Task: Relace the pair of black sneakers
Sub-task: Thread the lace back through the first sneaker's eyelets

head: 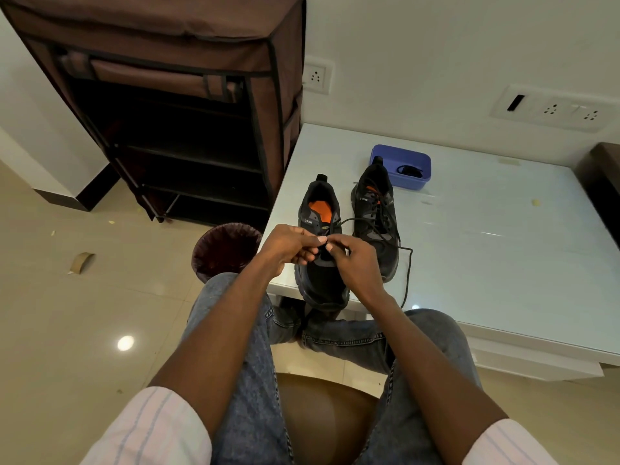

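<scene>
Two black sneakers with orange insoles stand side by side near the front left corner of a white table point(486, 250). The left sneaker point(320, 280) has its toe over the table's front edge. Both my hands meet above its lace area. My left hand point(290, 245) and my right hand point(355, 260) pinch a black lace point(407, 273) between fingertips. The lace runs right across the right sneaker point(377, 216) and loops down over the table edge. The right sneaker is laced.
A blue plastic tub point(402, 162) with a black coiled lace inside stands behind the right sneaker. A brown fabric shoe rack point(188, 105) stands left of the table. A dark waste bin point(223, 250) sits on the floor by my left knee.
</scene>
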Motion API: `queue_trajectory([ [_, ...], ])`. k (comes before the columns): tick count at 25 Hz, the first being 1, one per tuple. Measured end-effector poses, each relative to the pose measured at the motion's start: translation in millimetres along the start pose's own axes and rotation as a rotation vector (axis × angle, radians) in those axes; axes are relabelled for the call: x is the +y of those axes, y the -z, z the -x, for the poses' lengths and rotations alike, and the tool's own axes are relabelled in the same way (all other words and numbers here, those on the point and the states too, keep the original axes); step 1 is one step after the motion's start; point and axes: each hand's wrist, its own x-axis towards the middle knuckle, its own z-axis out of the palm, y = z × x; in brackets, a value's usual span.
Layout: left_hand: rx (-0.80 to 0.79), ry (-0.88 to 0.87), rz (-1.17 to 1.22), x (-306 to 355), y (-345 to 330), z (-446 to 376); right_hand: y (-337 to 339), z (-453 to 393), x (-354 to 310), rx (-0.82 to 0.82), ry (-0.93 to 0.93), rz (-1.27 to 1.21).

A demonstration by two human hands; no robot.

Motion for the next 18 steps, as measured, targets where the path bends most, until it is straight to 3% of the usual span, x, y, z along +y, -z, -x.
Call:
queue_trajectory([
  [5, 0.012, -0.001, -0.014, -1.2, -1.2, -5.9, -0.2, -4.2, 0.5, -0.051, -0.105, -0.213],
  [8, 0.029, 0.002, 0.008, -1.1, -4.5, -10.6, -2.7, -9.8, 2.1, 0.002, -0.143, -0.268],
  [14, 0.252, 0.016, 0.077, -5.6, -2.9, -28.8, -12.7, -35.2, 6.4, 0.177, -0.072, -0.096],
  [18, 0.3, 0.028, 0.089, -8.8, -3.8, -38.1, -22.8, -52.9, 13.8, 0.13, 0.046, 0.153],
])
